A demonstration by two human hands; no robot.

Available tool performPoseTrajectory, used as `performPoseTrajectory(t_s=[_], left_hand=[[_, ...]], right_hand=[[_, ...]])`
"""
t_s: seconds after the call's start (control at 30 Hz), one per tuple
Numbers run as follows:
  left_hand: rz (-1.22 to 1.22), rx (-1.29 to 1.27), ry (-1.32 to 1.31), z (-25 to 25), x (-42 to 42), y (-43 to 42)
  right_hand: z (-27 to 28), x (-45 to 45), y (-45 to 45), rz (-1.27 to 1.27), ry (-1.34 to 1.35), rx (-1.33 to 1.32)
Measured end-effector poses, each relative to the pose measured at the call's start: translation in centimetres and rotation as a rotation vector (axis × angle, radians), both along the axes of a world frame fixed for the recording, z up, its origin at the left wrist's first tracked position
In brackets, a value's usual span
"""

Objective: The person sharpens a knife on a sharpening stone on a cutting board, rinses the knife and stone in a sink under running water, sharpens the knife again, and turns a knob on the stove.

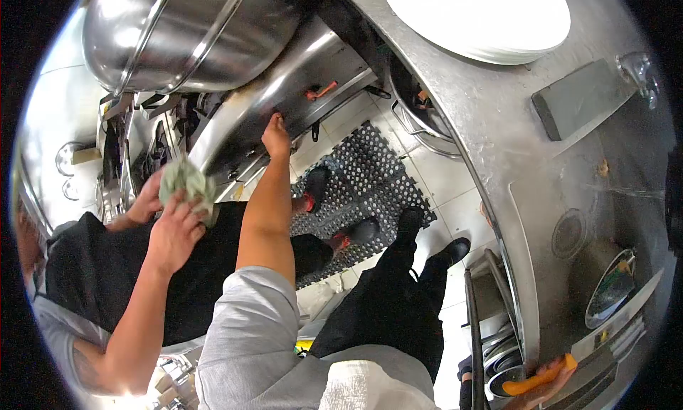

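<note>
My left hand [276,136] reaches out to the steel front panel [299,75] of the cooking unit, its fingers closed on a small dark knob [278,116]. A red lever [322,90] sticks out of the panel just beyond. At the lower right, by the metal counter edge, my right hand [551,392] is partly cut off by the frame. It is closed on a long, bright orange object [538,379], whose kind I cannot make out. A large shiny steel vessel [192,36] stands above the panel.
At left, a co-worker in a black apron [135,289] holds a pale green cloth [186,186]. White plates [484,15] and a grey rectangular block [585,99] lie on the steel counter [491,118]. A perforated black mat [356,175] covers part of the tiled floor. Pans [501,360] sit low right.
</note>
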State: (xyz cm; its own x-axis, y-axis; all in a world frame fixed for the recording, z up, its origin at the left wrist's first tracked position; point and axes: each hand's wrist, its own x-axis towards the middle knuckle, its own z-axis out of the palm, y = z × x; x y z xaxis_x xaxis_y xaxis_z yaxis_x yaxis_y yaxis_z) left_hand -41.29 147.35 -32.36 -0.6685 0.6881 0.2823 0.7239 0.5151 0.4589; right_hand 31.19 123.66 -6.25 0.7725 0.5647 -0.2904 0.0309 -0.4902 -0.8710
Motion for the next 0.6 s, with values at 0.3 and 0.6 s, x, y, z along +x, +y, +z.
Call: performPoseTrajectory(t_s=[0.3, 0.6], left_hand=[[-0.094, -0.245, 0.061, 0.6, 0.2, 0.8], [-0.098, -0.390, 0.094, 1.9, 1.2, 1.7]], right_hand=[[-0.2, -0.5, -0.4, -0.132, -0.067, -0.020], [0.1, 0.8, -0.8, -0.005, 0.083, -0.012]])
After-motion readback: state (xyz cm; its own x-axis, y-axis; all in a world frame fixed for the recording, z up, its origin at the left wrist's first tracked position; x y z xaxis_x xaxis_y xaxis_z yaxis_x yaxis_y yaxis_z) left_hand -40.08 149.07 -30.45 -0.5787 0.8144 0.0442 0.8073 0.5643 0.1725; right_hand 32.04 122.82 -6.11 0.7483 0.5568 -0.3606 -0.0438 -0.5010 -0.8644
